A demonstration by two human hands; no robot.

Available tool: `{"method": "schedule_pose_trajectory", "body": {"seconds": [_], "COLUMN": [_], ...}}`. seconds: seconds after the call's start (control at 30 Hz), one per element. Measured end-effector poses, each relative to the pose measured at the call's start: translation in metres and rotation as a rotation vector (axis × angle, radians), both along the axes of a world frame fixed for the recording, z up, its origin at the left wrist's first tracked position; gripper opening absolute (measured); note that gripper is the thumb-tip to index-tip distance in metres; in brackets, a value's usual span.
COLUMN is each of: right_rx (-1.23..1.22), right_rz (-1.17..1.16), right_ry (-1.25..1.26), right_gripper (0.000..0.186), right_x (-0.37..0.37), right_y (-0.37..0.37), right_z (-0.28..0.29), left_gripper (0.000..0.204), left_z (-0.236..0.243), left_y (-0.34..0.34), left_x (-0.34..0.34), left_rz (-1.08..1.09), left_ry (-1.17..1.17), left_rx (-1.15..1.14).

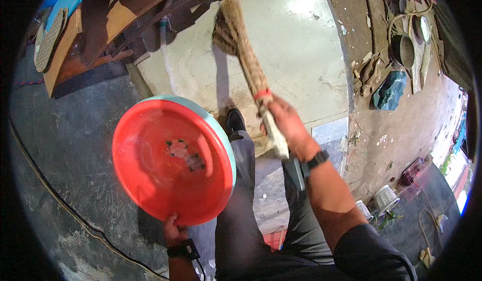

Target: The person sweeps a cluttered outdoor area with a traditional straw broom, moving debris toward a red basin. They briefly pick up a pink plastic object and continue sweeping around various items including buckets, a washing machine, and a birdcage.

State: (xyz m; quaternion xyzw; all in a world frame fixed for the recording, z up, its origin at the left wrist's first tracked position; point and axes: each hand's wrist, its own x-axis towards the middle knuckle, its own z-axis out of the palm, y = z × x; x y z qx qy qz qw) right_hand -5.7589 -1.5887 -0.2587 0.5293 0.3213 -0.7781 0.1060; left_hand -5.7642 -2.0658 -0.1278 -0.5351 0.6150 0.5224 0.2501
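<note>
My left hand (174, 231) is closed on the lower rim of a large round basin (145, 180), tilted so that its red inside faces me. A floral print marks its bottom, and its outer side is pale blue-green. My right hand (287, 125) grips the whitish handle of a straw hand broom (252, 70), just below a red band. The broom points away from me, its bristle end above a pale board (296, 45). My fingertips on the handle are partly hidden. A black shoe (235, 120) shows between basin and broom.
Wooden furniture (120, 17) stands at the far left, with a grey-soled slipper (50, 42) on it. A black cable (55, 195) runs along the left floor. To the right lie a dark pan (403, 51), a teal bag (390, 90), a white pot (385, 199) and a pink basket (412, 173).
</note>
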Motion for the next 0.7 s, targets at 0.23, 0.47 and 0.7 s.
{"method": "schedule_pose_trajectory", "body": {"seconds": [0.23,0.47,0.7], "right_rx": [-0.114,-0.322,0.462], "right_rz": [0.163,-0.114,0.448], "right_ry": [0.092,0.324,-0.006], "right_gripper": [0.051,0.054,0.075], "right_x": [-0.025,-0.090,-0.035], "right_y": [-0.033,-0.053,-0.081], "right_z": [-0.002,-0.093,-0.119], "left_gripper": [0.065,0.070,0.075], "left_z": [-0.002,-0.011,-0.023], "left_y": [0.019,0.009,0.001], "left_x": [-0.008,-0.011,-0.008], "left_rz": [-0.008,0.024,0.049], "left_ry": [0.084,-0.028,0.014], "left_rx": [0.125,0.030,0.135]}}
